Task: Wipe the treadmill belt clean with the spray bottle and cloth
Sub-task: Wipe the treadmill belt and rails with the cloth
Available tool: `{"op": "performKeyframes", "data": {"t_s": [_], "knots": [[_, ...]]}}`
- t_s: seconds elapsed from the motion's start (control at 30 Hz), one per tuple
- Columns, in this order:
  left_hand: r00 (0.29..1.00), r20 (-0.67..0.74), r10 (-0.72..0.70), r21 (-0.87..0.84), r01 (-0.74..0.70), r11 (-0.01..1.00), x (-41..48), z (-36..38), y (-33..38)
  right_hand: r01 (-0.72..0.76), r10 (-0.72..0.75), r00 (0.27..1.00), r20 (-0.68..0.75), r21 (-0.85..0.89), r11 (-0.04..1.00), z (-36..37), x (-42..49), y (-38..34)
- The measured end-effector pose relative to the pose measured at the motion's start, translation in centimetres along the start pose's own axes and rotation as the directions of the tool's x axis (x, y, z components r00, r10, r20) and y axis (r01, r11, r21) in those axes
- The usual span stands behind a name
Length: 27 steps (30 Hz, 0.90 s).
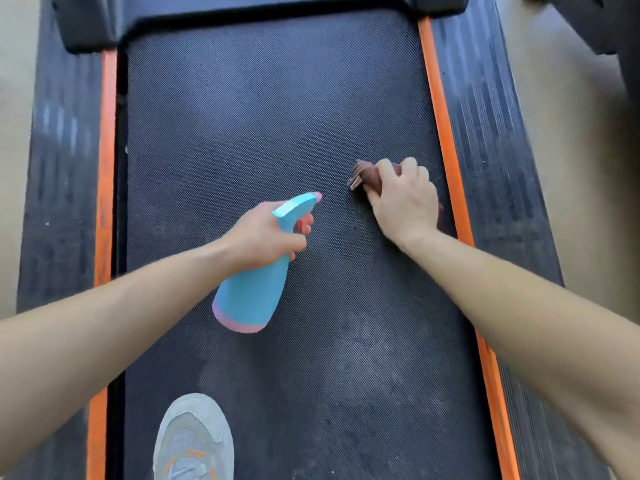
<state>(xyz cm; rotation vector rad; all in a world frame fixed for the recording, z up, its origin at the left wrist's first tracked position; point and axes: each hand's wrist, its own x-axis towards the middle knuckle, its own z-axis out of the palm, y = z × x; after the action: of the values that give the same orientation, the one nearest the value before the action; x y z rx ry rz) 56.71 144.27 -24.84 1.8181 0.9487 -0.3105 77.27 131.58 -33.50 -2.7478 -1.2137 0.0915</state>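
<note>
While the left grip (263, 237) curls round the neck of the blue spray bottle (252, 299), one finger on its trigger, the right grip (403, 199) clutches a bunched brown cloth (367, 174) and presses it onto the treadmill belt (277, 116). The cloth sticks out past that grip on its far-left side, close to the right orange strip (440, 109). The bottle's body extends nearward from its grip, nozzle pointing far-right toward the cloth.

Grey mesh sneaker (192, 434), orange accents
</note>
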Motion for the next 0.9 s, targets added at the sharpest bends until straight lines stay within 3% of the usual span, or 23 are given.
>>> {"op": "performKeyframes", "data": {"t_s": [0.1, 0.23, 0.33, 0.5, 0.57, 0.73, 0.8, 0.9], "knots": [[1.000, -0.023, 0.017, -0.034, -0.018, 0.999, 1.1, -0.3, 0.3, 0.196, -0.196, 0.980, -0.026, 0.012, 0.981, 0.4, -5.9, -0.9], [0.999, -0.031, 0.006, -0.030, -0.007, 1.000, 2.0, -0.6, 0.9, 0.504, -0.505, 0.863, 0.030, 0.039, 0.863, 1.1, -12.7, -0.6], [0.999, -0.042, 0.005, -0.030, -0.006, 1.000, 2.4, -0.3, 0.8, 0.427, -0.428, 0.903, -0.043, -0.018, 0.904, 1.6, -9.3, -0.1], [1.000, -0.011, -0.025, 0.013, 0.025, 1.000, 2.4, -0.2, 0.4, 0.107, -0.110, 0.986, -0.125, -0.033, 0.994, 1.2, -1.0, -0.2], [1.000, -0.012, -0.027, 0.003, 0.027, 1.000, 2.5, -0.2, 0.7, 0.130, -0.132, 0.981, -0.146, -0.020, 0.991, 1.5, -3.3, -0.9], [1.000, -0.010, -0.023, -0.028, 0.022, 0.999, 2.9, -0.1, 1.2, 0.476, -0.472, 0.879, -0.075, 0.049, 0.878, 2.2, -13.3, -1.6], [1.000, 0.002, -0.027, -0.036, 0.027, 0.999, 2.9, 0.2, 1.3, 0.448, -0.445, 0.891, -0.091, 0.010, 0.894, 2.0, -11.2, -1.2], [0.999, 0.030, -0.043, 0.002, 0.043, 0.999, 3.0, 0.4, 1.5, 0.262, -0.263, 0.950, -0.166, -0.030, 0.965, 1.9, -5.1, -1.2]]}}
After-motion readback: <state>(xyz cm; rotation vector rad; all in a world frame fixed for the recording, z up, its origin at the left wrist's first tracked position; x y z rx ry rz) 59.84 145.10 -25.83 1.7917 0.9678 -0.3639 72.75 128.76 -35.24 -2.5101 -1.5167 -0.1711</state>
